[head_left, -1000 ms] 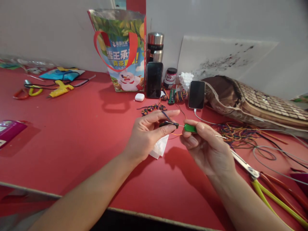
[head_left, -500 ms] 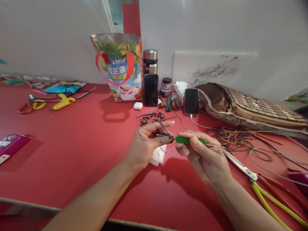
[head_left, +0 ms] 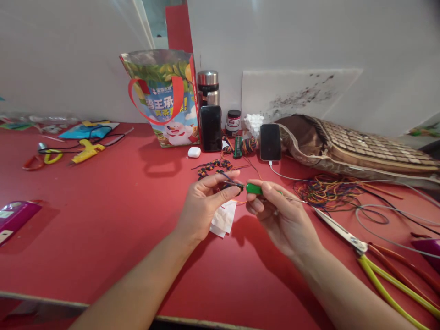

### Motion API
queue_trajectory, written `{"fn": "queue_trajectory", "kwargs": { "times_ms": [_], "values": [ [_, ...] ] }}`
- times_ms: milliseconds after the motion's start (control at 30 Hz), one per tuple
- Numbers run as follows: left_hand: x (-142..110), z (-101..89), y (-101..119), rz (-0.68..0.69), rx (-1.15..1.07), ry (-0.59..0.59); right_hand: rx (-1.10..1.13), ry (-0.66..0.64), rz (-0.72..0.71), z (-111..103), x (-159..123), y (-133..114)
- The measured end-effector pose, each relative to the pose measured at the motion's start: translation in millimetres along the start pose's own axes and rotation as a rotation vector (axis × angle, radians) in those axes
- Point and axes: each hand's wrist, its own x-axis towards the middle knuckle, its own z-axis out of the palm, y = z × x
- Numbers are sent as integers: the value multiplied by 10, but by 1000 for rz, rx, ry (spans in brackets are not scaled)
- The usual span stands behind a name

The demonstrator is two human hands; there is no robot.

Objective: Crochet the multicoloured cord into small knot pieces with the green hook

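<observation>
My left hand (head_left: 202,201) pinches a small dark knotted cord piece (head_left: 240,188) between thumb and fingers, a dark blue cord running up over the index finger. Between the thumb and fingers of my right hand (head_left: 280,208) is a crochet hook (head_left: 254,189) with a green handle. Its thin metal shaft points at the cord piece, and another metal end sticks out behind toward the right. Whether the tip goes through the cord is too small to tell. Just beyond my left hand lies a string of multicoloured knotted balls (head_left: 215,165). White paper (head_left: 224,217) lies beneath the hands.
Large scissors (head_left: 359,247) lie at the right, near tangled cords (head_left: 323,190). Behind stand a gift bag (head_left: 172,101), two phones (head_left: 211,128), a flask (head_left: 208,85) and a jar (head_left: 233,121). A yellow glue gun (head_left: 87,151) lies left on the red table (head_left: 120,229).
The crochet hook moved in toward the cord piece, its shaft showing past my left thumb, while my right fingers shifted along the handle. The camera view tilted, then turned slightly.
</observation>
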Motion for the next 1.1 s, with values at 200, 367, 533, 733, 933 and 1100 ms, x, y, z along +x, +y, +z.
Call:
{"fn": "queue_trajectory", "kwargs": {
  "times_ms": [200,367,533,733,933,1100],
  "values": [
    [2,2,9,-25,5,-15,-26,-2,-19,19,-24,17],
    [-48,91,-19,-45,-133,51,-136,5,-172,-6,-71,58],
    [-108,166,-65,-26,-147,118,-522,12,-524,1,-152,87],
    [-105,162,-105,-79,-254,131,-709,27,-707,23,-185,127],
    [-64,80,-30,-186,-282,54,-481,-2,-486,-32,-157,169],
    [-31,26,45,-156,-246,-10,-210,-15,-316,-3,-112,142]
  ]
}}
